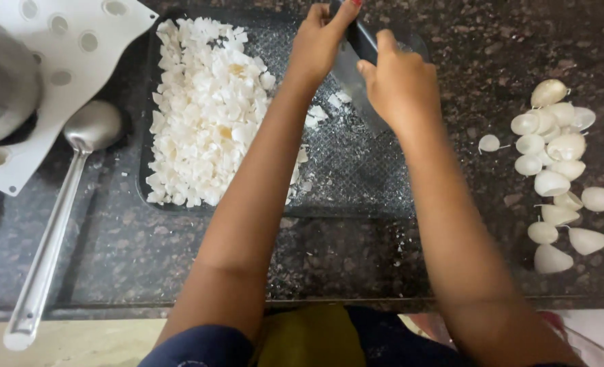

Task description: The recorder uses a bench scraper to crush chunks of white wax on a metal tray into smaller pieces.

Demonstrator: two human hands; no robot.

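Note:
A black textured tray (356, 183) lies on the dark speckled counter. A heap of small white broken pieces (207, 109) covers its left half, and a few crumbs (315, 114) lie near the middle. Both my hands are at the tray's far side on a knife with a grey blade (346, 76) and a dark handle (364, 39). My right hand (400, 85) is closed over the knife from the right. My left hand (319, 42) grips its upper end with the fingers curled around it. The blade's lower part is hidden behind my right hand.
Several white hollow shell-like halves (554, 163) lie in a cluster on the counter to the right. A long steel ladle (64, 204) lies at the left, beside a white perforated plate (71, 61) and a metal pot (3, 81). The counter's front edge (111, 309) runs near my body.

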